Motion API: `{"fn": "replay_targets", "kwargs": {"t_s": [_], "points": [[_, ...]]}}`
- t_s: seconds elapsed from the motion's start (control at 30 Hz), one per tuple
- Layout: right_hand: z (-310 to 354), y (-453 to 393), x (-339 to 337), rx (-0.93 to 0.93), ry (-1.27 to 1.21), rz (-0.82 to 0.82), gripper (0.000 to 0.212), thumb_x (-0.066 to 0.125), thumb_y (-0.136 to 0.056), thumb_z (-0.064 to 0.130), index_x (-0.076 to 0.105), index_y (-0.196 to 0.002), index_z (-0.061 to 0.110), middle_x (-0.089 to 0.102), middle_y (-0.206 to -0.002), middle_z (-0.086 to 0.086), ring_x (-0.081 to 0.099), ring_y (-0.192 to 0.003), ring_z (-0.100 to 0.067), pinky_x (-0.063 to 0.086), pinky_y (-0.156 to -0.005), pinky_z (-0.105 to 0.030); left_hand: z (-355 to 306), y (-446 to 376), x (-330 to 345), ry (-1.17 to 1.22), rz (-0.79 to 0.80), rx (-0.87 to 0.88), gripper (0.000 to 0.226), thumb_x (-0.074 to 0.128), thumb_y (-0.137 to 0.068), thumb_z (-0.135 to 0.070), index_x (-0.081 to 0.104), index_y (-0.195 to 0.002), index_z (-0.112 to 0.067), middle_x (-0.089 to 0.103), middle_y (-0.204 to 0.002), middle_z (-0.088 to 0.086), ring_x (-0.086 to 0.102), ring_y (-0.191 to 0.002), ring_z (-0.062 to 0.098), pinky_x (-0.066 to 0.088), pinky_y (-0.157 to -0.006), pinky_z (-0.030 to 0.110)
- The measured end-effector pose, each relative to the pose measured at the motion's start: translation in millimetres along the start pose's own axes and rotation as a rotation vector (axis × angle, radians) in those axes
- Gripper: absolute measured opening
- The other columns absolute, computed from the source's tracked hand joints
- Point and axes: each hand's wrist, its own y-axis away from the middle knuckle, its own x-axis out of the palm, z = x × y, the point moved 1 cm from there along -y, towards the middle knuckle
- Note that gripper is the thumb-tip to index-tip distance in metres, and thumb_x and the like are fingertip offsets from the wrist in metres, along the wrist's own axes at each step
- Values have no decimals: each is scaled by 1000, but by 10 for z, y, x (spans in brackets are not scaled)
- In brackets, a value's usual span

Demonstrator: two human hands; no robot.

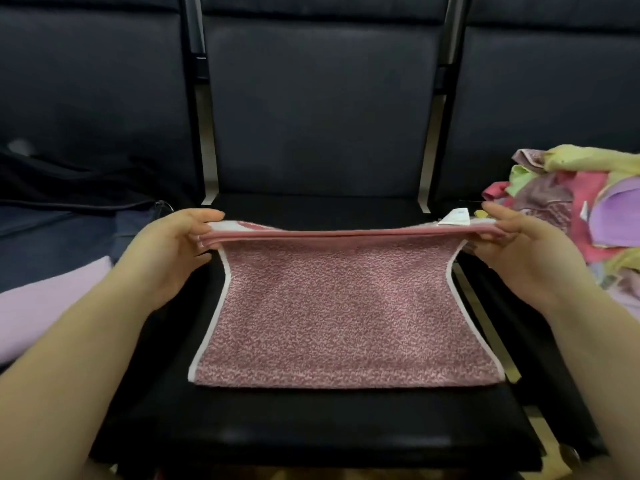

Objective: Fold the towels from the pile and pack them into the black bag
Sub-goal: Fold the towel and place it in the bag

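Note:
A pink speckled towel [343, 306] with white edging lies on the middle black seat [311, 424], its far edge lifted and doubled over. My left hand [173, 244] pinches the towel's far left corner. My right hand [526, 247] pinches the far right corner, beside a small white label [455, 216]. The towel is stretched taut between both hands. The pile of towels [581, 206], yellow, green, purple and pink, sits on the right seat. The black bag [79, 192] lies on the left seat, partly in shadow.
A lilac towel [45, 306] lies on the left seat near my left forearm. Dark padded backrests [318, 109] rise behind the seats, split by metal frame posts [194, 64].

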Motion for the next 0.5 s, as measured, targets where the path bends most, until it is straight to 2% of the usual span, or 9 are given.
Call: {"fn": "replay_targets", "kwargs": {"t_s": [0.07,0.13,0.2,0.3,0.37,0.4,0.47,0.5], "points": [[30,92,-52,18,118,11,33,31,-90,0,60,-101,10,64,-75,-3,58,-72,-13,48,-97,-32,-28,89,-63,-155,27,39,34,43,-85,-1,71,-76,-17,67,-65,-4,62,-61,5,42,-83,31],[49,225,-100,18,304,42,33,32,-88,-4,62,-97,7,63,-90,-11,60,-78,-17,55,-76,-21,-17,205,-121,-340,88,78,29,52,-78,-2,75,-71,-17,68,-64,2,62,-56,7,46,-74,25],[47,367,-165,16,522,105,33,35,-86,-12,63,-94,2,63,-94,-16,62,-75,-17,53,-60,-16,21,335,-179,-529,176,57,21,57,-70,-8,76,-76,-16,68,-61,6,61,-56,9,47,-69,21],[22,564,-264,120,798,240,32,41,-84,-14,69,-91,1,69,-91,-19,65,-66,-17,54,-60,-17,122,500,-245,-661,307,-57,29,56,-64,-14,78,-80,-22,64,-61,13,58,-55,12,45,-65,23],[-34,662,-322,259,954,290,30,46,-84,-12,71,-93,4,73,-90,-13,68,-71,-22,57,-65,-23,225,580,-251,-820,363,-109,27,57,-80,-6,77,-86,-24,61,-52,3,56,-54,10,42,-55,17],[-79,702,-346,341,1041,313,29,49,-85,-9,71,-95,7,73,-87,-11,69,-70,-22,57,-67,-25,285,616,-243,-926,401,-144,32,53,-86,-4,73,-95,-27,60,-49,0,57,-53,8,39,-50,15],[-161,771,-376,459,1247,367,22,56,-87,2,69,-98,15,71,-73,-8,65,-62,-17,52,-66,-27,389,694,-229,-1072,512,-237,34,48,-91,-8,62,-110,-33,61,-49,-3,60,-54,9,37,-47,15],[-186,791,-385,458,1331,376,16,60,-88,8,69,-98,17,68,-65,-5,61,-57,-14,49,-63,-25,415,728,-232,-1101,537,-256,33,49,-92,-12,59,-112,-35,61,-50,-2,61,-53,10,38,-48,16]]}}
